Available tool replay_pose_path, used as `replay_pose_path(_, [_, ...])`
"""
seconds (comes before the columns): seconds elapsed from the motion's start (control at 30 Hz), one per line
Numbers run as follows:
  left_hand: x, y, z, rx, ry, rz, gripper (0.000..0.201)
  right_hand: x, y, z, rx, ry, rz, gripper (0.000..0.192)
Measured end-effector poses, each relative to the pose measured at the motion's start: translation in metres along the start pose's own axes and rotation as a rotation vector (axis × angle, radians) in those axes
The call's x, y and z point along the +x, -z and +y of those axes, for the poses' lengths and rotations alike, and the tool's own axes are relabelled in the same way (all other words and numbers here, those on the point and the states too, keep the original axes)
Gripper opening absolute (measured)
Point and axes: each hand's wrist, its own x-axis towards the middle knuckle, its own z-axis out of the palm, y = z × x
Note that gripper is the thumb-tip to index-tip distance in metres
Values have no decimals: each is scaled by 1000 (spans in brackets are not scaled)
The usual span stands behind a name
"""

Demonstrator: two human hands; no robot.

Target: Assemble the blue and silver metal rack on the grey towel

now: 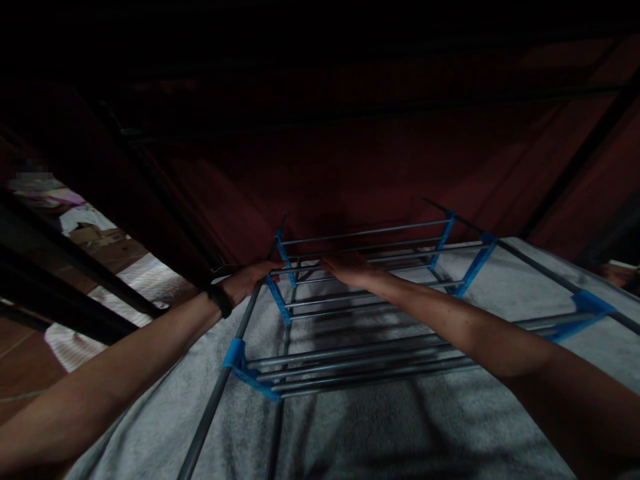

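A metal tube rack (350, 347) with blue plastic connectors lies on its side on a grey cloth (380, 427). My left hand (253, 275), with a black band on the wrist, grips the rack's far left upright tube near a blue connector (280, 257). My right hand (350, 265) rests on the horizontal rods of the far shelf, fingers laid flat over them. Both arms stretch forward over the rack. The scene is dim.
Dark red fabric (380, 160) on a black tube frame (150, 173) hangs over and behind the rack. At the left, black bars (70, 267) cross in front of a tiled floor, a patterned mat (150, 280) and scattered items (85, 227).
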Motion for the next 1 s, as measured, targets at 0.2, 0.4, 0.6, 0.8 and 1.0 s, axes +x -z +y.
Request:
replay_pose_path(0.2, [-24,10,8,150,-131,-99,33,0,-1,2,17,32,-7,38])
replay_pose_path(0.4, [-16,1,5,112,-63,-35,30,-1,-1,2,47,42,5,38])
replay_pose_path(0.6, [3,-7,-2,106,-69,92,29,1,0,2,81,29,-14,40])
replay_pose_path(0.8, [3,-11,-1,165,-117,176,34,3,2,1,90,3,-13,40])
replay_pose_path(1.0, [4,-12,-2,279,-147,172,42,3,5,0,93,-10,-28,39])
